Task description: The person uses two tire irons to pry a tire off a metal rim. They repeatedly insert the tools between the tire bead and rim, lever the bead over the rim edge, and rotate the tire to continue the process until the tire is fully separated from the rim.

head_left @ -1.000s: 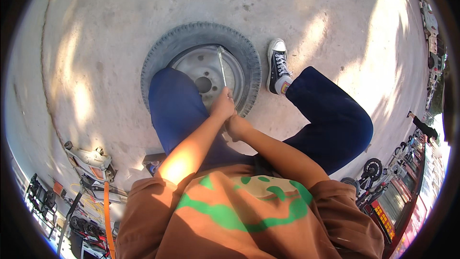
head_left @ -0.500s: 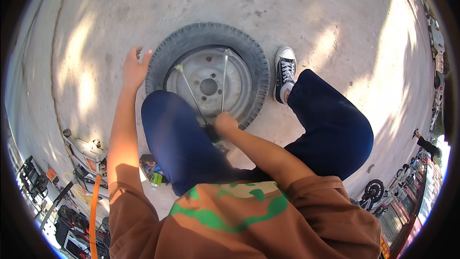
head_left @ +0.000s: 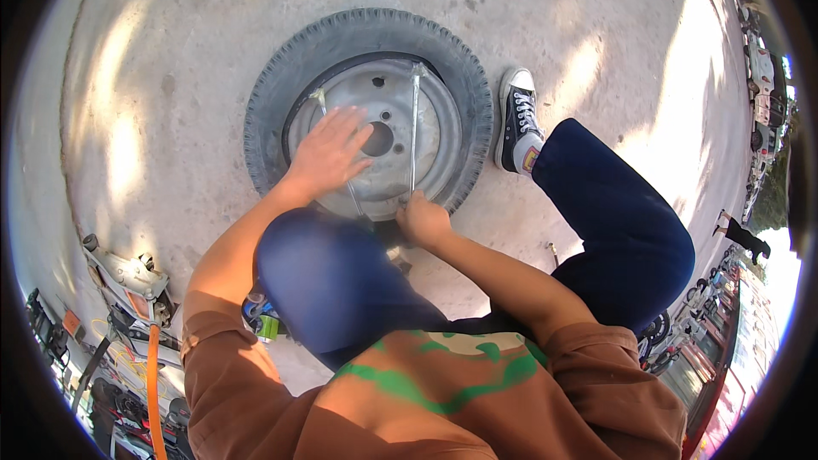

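Observation:
A tyre point(head_left: 464, 77) on a grey steel rim point(head_left: 396, 95) lies flat on the ground in front of me. Two long metal tyre levers reach across the rim, their far tips at the tyre's inner edge. My right hand point(head_left: 426, 220) is closed around the near end of the right-hand tyre lever point(head_left: 415, 136). Fingers spread, my left hand point(head_left: 331, 152) is over the left side of the rim, covering part of the left-hand tyre lever point(head_left: 319, 99); whether it touches anything I cannot tell. My left knee hides the near left edge of the tyre.
My right shoe point(head_left: 520, 111) stands right of the tyre. Lower left are a floor jack point(head_left: 128, 274), an orange hose point(head_left: 154, 375) and assorted gear. A green and blue item point(head_left: 267, 325) sits beside my left thigh. At far right a person point(head_left: 748, 240) is near parked vehicles.
My left hand has swung from beyond the tyre's left side to over the rim. My right hand now grips the right-hand lever's near end slightly farther right. The view has shifted a little.

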`<state>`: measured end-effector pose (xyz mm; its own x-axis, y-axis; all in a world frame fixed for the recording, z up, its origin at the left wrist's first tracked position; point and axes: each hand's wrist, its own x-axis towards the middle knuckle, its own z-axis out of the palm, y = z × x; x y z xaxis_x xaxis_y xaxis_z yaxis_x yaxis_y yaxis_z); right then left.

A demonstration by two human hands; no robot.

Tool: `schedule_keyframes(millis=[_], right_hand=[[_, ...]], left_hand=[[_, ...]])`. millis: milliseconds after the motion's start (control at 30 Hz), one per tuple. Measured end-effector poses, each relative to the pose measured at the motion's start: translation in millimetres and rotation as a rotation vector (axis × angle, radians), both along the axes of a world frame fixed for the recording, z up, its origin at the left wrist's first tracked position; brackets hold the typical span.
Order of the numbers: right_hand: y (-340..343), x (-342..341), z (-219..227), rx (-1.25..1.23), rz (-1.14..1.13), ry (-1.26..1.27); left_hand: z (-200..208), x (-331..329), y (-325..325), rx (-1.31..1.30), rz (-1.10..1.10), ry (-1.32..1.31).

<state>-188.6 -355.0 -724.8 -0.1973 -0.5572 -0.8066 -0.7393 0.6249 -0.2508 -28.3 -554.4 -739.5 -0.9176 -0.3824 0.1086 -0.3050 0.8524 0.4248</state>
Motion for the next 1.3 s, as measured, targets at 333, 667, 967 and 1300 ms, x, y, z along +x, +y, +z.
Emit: schedule_keyframes(millis=[333,667,967,1300], right_hand=[[25,-196,12,-0.004,0.515,0.213],[-87,-430,13,-0.25,0.897,0.731],[44,-432,-29,-0.458,0.261,-0.153],[11,-312,-62,-0.192,-0.486,-0.619]], left_hand=[[-43,-6,36,0.018,-0.024,-0.035],[-37,-8,43,0.038,0.043,-0.085],[-26,98,14,-0.227,1.147,0.013],[-61,165,59,1.224,1.705,0.046]])
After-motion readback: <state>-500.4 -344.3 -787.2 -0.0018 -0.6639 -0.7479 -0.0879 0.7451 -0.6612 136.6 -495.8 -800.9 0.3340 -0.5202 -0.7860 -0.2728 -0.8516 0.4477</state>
